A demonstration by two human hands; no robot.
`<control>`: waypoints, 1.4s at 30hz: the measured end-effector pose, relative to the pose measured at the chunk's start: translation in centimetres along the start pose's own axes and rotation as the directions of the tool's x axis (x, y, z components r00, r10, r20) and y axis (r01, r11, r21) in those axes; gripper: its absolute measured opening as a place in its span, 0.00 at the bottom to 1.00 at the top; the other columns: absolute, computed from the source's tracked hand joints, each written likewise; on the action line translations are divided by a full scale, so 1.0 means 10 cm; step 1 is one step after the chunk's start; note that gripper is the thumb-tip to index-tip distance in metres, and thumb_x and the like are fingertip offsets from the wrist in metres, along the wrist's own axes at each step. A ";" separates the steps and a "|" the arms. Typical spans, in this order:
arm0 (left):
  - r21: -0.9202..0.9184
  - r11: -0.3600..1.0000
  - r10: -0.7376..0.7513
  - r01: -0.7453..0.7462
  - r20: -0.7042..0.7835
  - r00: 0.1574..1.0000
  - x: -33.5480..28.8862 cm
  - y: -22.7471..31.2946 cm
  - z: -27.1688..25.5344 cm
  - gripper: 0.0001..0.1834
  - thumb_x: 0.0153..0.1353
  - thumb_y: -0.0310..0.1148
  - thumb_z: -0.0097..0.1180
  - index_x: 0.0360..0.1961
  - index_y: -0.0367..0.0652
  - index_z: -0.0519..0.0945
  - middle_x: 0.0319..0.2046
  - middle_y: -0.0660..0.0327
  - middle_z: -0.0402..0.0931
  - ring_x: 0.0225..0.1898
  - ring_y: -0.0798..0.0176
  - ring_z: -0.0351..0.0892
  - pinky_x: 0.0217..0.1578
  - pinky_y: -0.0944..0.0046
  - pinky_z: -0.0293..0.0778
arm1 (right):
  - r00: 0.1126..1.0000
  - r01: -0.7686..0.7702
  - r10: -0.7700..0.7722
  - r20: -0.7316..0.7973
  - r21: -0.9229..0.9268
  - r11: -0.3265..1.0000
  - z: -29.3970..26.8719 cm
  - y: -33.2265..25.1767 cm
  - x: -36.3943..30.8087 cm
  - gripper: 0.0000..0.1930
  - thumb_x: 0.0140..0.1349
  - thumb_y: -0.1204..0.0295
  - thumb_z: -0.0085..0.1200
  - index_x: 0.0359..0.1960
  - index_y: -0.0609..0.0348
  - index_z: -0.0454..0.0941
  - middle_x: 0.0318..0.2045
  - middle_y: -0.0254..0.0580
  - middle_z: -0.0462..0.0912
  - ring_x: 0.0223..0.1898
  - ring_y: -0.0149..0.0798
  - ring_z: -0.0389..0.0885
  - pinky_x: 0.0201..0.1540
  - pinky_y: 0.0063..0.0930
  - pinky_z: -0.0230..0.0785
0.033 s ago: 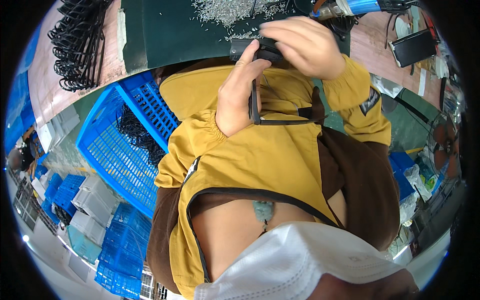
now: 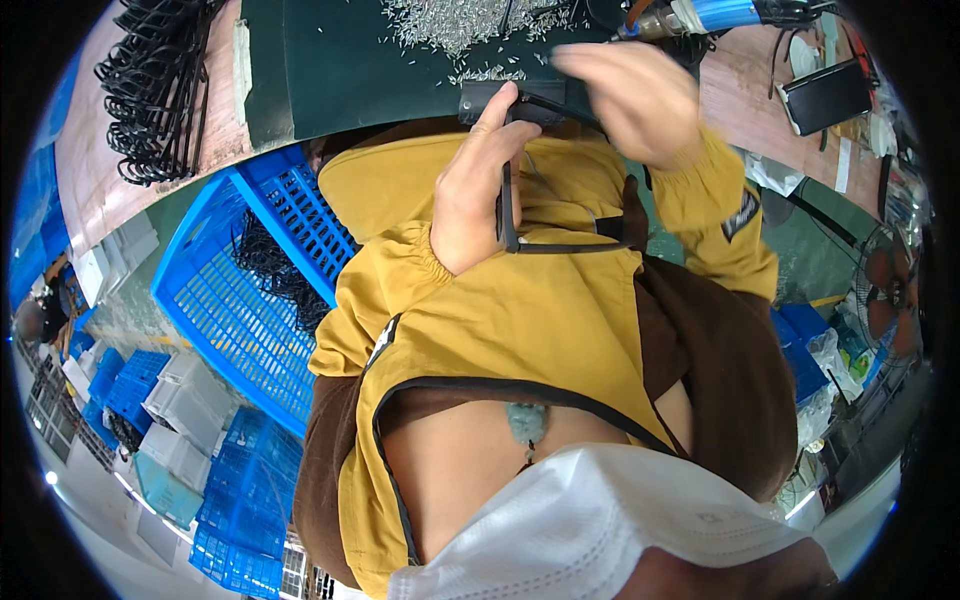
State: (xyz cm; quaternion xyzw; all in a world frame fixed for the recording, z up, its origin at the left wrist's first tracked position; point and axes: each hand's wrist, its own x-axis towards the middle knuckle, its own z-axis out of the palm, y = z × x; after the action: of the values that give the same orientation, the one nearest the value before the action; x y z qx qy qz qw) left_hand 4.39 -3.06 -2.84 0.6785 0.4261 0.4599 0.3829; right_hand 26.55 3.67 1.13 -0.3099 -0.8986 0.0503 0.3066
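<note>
My left hand (image 2: 470,195) is closed round a thin black strap (image 2: 510,215), its index finger resting against a small dark block (image 2: 540,103) at the table's near edge. The strap bends below the hand and runs right across my yellow apron. From the block, another black length (image 2: 565,108) slants right and passes behind my right hand (image 2: 645,105). That hand is held up beside the block with its fingers stretched out, blurred by motion. Just beyond the block lie many small shiny metal pieces (image 2: 455,25) on the dark green mat (image 2: 345,85).
A bundle of black looped straps (image 2: 155,95) lies on the table at the left. Below it stands a blue crate (image 2: 225,285) with black strands inside. A blue handheld tool (image 2: 725,14) and a black flat object (image 2: 827,97) are at the right, above a fan (image 2: 888,280).
My right hand has moved right, away from the block, and its fingers have straightened. The black length beside the block now shows. My left hand has stayed in place.
</note>
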 end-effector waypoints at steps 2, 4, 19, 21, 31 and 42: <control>-0.014 1.000 -0.002 0.002 -0.003 1.000 0.00 -0.01 0.00 0.14 0.66 0.09 0.49 0.46 0.32 0.82 0.56 0.37 0.80 0.59 0.47 0.83 0.57 0.61 0.77 | 0.828 -0.098 0.019 -0.561 -0.111 0.989 -0.14 0.09 -0.15 0.15 0.68 0.78 0.49 0.55 0.67 0.77 0.55 0.55 0.82 0.51 0.46 0.82 0.53 0.37 0.75; -0.009 1.000 -0.006 0.006 0.010 1.000 0.01 -0.02 0.01 0.13 0.67 0.09 0.49 0.45 0.33 0.82 0.56 0.37 0.80 0.59 0.48 0.83 0.57 0.62 0.77 | 0.356 -0.209 0.272 -0.894 0.208 0.956 -0.15 0.30 -0.22 0.14 0.65 0.81 0.50 0.51 0.67 0.78 0.48 0.53 0.83 0.44 0.46 0.82 0.48 0.35 0.76; -0.116 0.993 -0.011 0.016 0.049 0.999 0.03 -0.08 0.09 0.13 0.65 0.08 0.50 0.44 0.33 0.82 0.54 0.41 0.82 0.62 0.47 0.80 0.59 0.57 0.77 | 0.577 0.494 0.798 -0.172 0.852 -0.173 0.21 0.68 0.23 0.10 0.75 0.60 0.51 0.48 0.51 0.74 0.26 0.30 0.68 0.21 0.27 0.64 0.19 0.19 0.57; -0.118 0.992 0.042 -0.036 0.051 0.998 0.05 -0.08 0.09 0.13 0.66 0.09 0.51 0.44 0.33 0.82 0.53 0.42 0.82 0.61 0.47 0.81 0.59 0.57 0.78 | 0.556 0.723 0.831 -0.021 0.505 -0.472 0.20 0.62 0.25 0.11 0.75 0.59 0.50 0.47 0.51 0.72 0.25 0.29 0.67 0.20 0.25 0.64 0.19 0.19 0.57; 0.013 0.980 0.193 -0.198 0.154 0.969 0.09 -0.06 -0.03 0.23 0.52 0.14 0.54 0.51 0.36 0.81 0.63 0.36 0.73 0.53 0.39 0.84 0.50 0.56 0.82 | 0.737 0.111 0.672 -0.077 0.994 -0.007 0.43 0.31 0.21 0.16 0.71 0.64 0.58 0.54 0.57 0.73 0.23 0.36 0.71 0.18 0.31 0.71 0.18 0.24 0.62; -0.031 0.992 0.128 -0.125 0.117 0.985 0.01 -0.18 0.02 0.24 0.49 0.08 0.49 0.48 0.33 0.80 0.56 0.38 0.79 0.55 0.39 0.84 0.49 0.56 0.82 | 0.704 0.165 0.691 -0.165 0.984 0.067 0.38 0.27 0.29 0.14 0.73 0.64 0.55 0.55 0.55 0.74 0.24 0.34 0.70 0.18 0.29 0.68 0.17 0.22 0.58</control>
State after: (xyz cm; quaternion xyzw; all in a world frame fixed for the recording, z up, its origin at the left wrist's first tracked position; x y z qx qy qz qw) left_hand 4.15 -2.38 -4.51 0.7257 0.3531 0.4472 0.3856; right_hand 23.94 7.93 -1.14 -0.1996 -0.3907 0.5796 0.6867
